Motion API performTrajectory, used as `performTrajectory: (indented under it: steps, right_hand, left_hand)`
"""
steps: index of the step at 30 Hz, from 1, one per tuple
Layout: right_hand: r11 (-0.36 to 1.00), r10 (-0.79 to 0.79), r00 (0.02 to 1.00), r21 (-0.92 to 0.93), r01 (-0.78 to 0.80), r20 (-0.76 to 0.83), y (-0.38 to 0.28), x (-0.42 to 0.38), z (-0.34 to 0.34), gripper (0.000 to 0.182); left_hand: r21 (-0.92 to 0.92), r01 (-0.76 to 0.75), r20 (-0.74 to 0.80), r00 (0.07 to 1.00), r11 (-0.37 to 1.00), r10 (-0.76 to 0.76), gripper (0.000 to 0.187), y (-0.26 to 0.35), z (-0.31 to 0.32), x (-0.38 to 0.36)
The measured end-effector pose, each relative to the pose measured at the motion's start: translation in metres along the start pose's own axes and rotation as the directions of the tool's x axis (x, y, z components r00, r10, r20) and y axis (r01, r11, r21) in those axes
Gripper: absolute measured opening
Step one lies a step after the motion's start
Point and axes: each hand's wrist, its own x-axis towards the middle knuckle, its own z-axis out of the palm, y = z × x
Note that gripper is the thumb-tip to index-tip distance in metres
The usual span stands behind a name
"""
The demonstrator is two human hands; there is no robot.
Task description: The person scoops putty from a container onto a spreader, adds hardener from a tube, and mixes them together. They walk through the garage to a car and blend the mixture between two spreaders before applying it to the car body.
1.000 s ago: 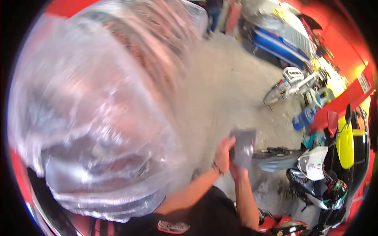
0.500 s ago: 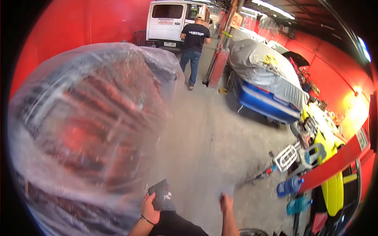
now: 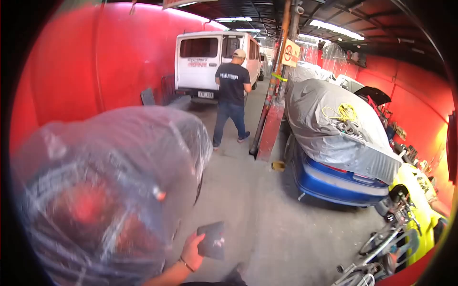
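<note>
My left hand (image 3: pixel 192 251) is closed on the edge of a thin, dark, flat rectangular item (image 3: pixel 211 240) with a small pale mark on its face. I cannot make out what kind of item it is. It is held out low in front of me, over the concrete floor (image 3: pixel 248 219). A dark band circles my left wrist. Beside this hand, on the left, stands a vehicle under clear plastic sheeting (image 3: pixel 119 152). My right hand is out of the picture.
Ahead, a person in a black shirt (image 3: pixel 232 81) walks near a white van (image 3: pixel 198 62). A red-based post (image 3: pixel 271 131) stands right of them. Further right are a blue car (image 3: pixel 334 183) under a grey cover (image 3: pixel 329 124), a bicycle (image 3: pixel 381 250) and a yellow vehicle body (image 3: pixel 420 209).
The view has tilted up and moved forward. The person ahead has taken a step. My right hand has left the picture; my left still holds the dark flat item.
</note>
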Motion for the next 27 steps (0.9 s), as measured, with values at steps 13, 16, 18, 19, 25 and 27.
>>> performTrajectory:
  steps: [13, 16, 18, 19, 25, 27]
  right_hand:
    - [0.589, -0.643, 0.644, -0.269, 0.762, 0.415, -0.839, 0.441, 0.268, 0.060]
    - [0.794, -0.434, 0.804, -0.249, 0.555, 0.407, -0.798, 0.614, 0.327, 0.045]
    - [0.948, -0.269, 0.863, -0.041, 0.316, 0.427, -0.721, 0.693, 0.336, 0.036]
    - [0.965, -0.239, 0.910, -0.017, 0.260, 0.338, -0.702, 0.696, 0.336, 0.037]
    - [0.908, 0.040, 0.992, 0.410, -0.086, 0.120, -0.759, 0.663, 0.342, 0.053]
    - [0.599, -0.033, 0.962, 0.776, -0.199, 0.272, -0.830, 0.709, 0.371, 0.043]
  left_hand:
    - [-0.006, -0.135, -0.379, 0.917, 0.991, 0.123, 0.060, 0.083, 0.073, 0.442]
    - [-0.059, -0.248, -0.417, 0.886, 0.967, 0.202, 0.042, 0.124, 0.112, 0.613]
    - [-0.097, -0.304, -0.347, 0.903, 0.948, 0.254, 0.037, 0.154, 0.159, 0.710]
    - [-0.103, -0.292, -0.275, 0.927, 0.951, 0.255, 0.036, 0.181, 0.197, 0.752]
    - [0.047, -0.277, -0.118, 0.952, 0.960, 0.281, 0.031, 0.275, 0.316, 1.021]
    - [0.015, -0.297, -0.126, 0.947, 0.955, 0.296, 0.031, 0.283, 0.337, 1.117]
